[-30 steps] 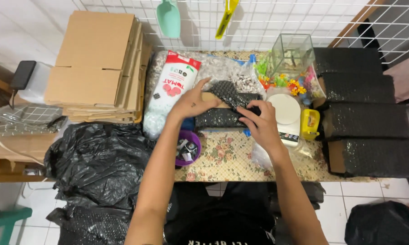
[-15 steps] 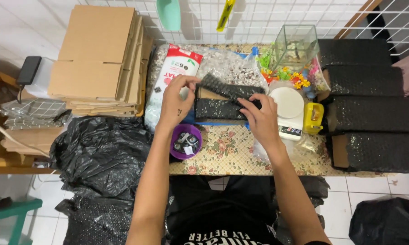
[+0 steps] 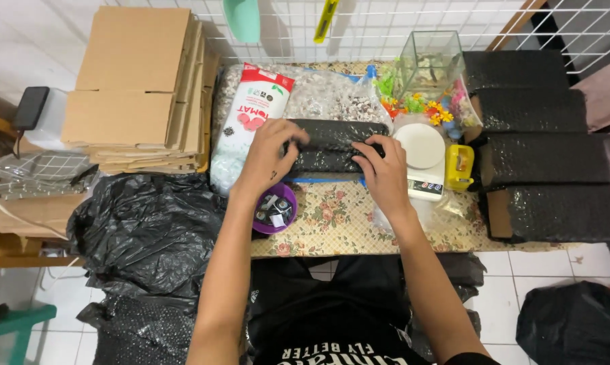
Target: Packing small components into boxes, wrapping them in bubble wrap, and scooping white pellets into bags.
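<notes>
You are pressing glossy black bubble wrap (image 3: 332, 145), bumpy and plastic, over a parcel. Beside you matt brown cardboard (image 3: 132, 88) is stacking up; shiny crinkled black plastic bags (image 3: 143, 230) are lying by the flowered tablecloth (image 3: 339, 223).

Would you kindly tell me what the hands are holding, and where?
Both hold one long parcel wrapped in black bubble wrap: left hand at its left end, right hand at its right end.
</notes>
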